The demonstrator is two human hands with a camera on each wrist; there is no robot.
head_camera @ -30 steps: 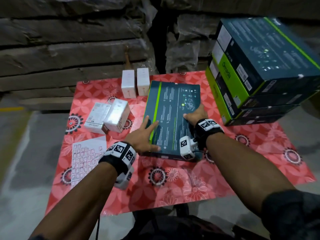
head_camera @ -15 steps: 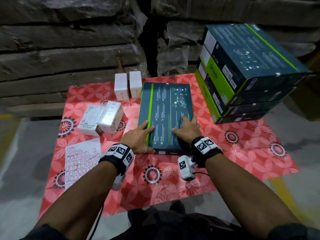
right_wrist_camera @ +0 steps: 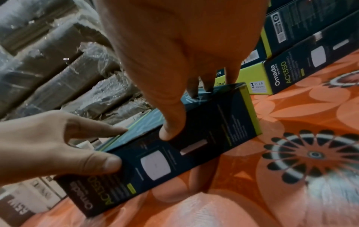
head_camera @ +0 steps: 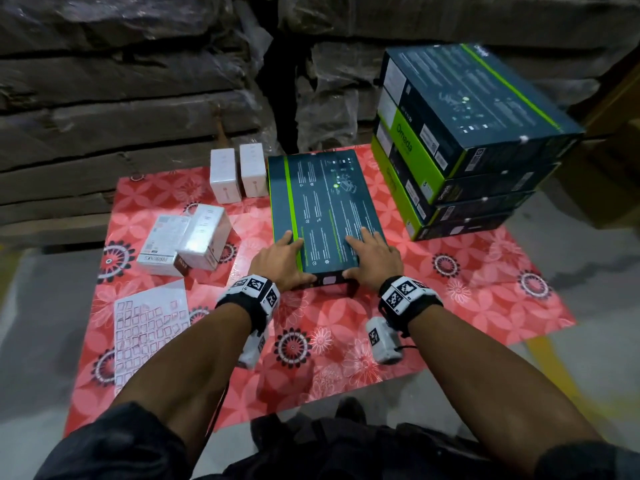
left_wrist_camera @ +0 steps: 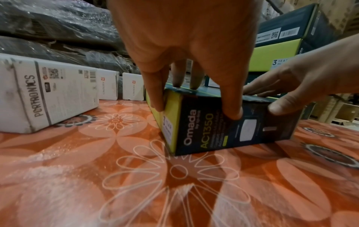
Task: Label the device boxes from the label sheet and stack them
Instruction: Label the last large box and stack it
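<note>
Both hands, left [head_camera: 280, 263] and right [head_camera: 372, 259], gripped the near end of a dark box [head_camera: 325, 209] lying flat on the floral mat [head_camera: 450, 306], thumbs on its front, fingers on top; beyond right stood the stack [head_camera: 450, 140].

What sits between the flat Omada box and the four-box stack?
Nothing: only bare red floral mat separates the flat Omada box from the stack, seen in the head view.

Both forearms are bare, with dark sleeves pushed up near the elbows. The left hand [head_camera: 280, 263] and right hand [head_camera: 374, 258] each carry a black wristband [head_camera: 410, 299] bearing white square-coded marker tiles, with a small white camera block [head_camera: 382, 341] hanging beneath, marked likewise.
</note>
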